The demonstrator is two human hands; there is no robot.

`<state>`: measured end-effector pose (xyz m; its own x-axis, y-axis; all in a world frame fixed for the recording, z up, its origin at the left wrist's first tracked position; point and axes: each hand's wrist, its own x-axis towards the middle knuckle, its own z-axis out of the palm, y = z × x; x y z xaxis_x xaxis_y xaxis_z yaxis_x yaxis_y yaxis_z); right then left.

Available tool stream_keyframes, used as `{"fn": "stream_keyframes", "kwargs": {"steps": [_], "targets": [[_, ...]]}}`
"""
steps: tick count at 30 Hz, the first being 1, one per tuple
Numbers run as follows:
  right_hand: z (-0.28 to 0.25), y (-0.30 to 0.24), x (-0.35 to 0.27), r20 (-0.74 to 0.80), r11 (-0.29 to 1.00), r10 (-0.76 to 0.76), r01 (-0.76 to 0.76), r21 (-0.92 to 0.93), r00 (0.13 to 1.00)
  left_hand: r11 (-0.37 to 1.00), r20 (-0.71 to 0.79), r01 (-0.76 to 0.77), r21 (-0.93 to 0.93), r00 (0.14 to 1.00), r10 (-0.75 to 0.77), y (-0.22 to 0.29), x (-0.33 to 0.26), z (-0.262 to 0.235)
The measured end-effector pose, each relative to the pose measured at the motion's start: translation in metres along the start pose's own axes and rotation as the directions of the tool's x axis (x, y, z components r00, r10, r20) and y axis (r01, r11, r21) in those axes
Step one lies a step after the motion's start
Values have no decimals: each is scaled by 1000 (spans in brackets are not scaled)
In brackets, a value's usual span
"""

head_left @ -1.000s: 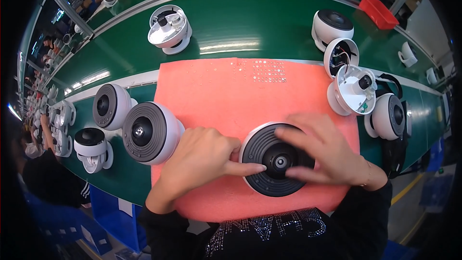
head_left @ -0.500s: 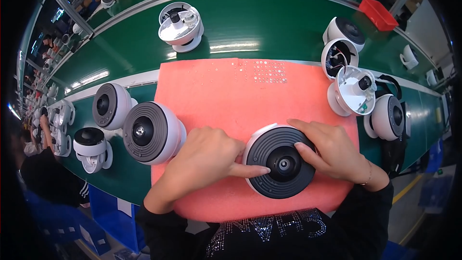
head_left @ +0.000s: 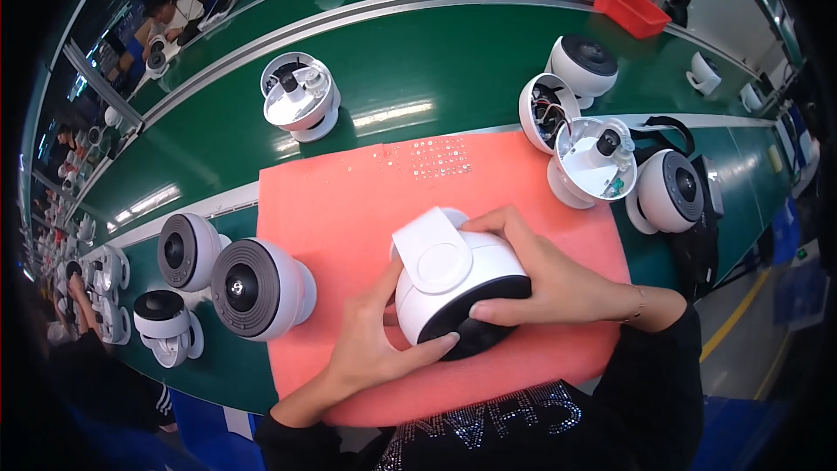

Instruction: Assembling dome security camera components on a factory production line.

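Observation:
A round white security camera (head_left: 488,263) is held between my two hands above the pink mat (head_left: 323,209). It is tipped so that its dark front faces down toward me and its white mounting arm (head_left: 433,244) shows on top. My left hand (head_left: 373,331) grips the lower left side, thumb on the dark front edge. On the right side, my right hand (head_left: 554,277) wraps over the white shell, thumb pressing near the dark front. The lens is hidden from view. Rows of small shiny pieces (head_left: 440,157) lie on the mat's far part.
Left of the mat stand finished-looking cameras (head_left: 253,288) and a smaller one (head_left: 164,327). An opened camera (head_left: 301,100) sits on the green belt (head_left: 392,61). Another opened camera (head_left: 584,170) is at the mat's far right corner, beside a closed one (head_left: 670,192). A red bin (head_left: 632,10) lies beyond.
The camera has been tipped from facing up to front-down, showing its mounting arm. Both hands have shifted to grip its sides. The whole view has also shifted.

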<state>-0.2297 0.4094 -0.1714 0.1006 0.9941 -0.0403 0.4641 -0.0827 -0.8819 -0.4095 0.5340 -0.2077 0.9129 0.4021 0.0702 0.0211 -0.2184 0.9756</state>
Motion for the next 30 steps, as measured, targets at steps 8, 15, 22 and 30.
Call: {"fn": "stream_keyframes", "kwargs": {"steps": [8, 15, 22, 30], "targets": [[-10, 4, 34, -298, 844, -530, 460, -275, 794, 905, -140, -313, 289, 921, 363, 17, 18, -13], [-2, -25, 53, -200, 876, -441, 468, 115, 875, 600, -390, -526, -603, 850, 353, -13, 53, -38], [6, -31, 90, -402, 823, -550, 558, -110, 732, 426, -564, -637, -643, 770, 299, -10, 98, -38], [-57, 26, 137, -330, 404, 100, 265, 875, 939, 523, -256, -262, -811, 963, 85, 11, 138, -46]]}}
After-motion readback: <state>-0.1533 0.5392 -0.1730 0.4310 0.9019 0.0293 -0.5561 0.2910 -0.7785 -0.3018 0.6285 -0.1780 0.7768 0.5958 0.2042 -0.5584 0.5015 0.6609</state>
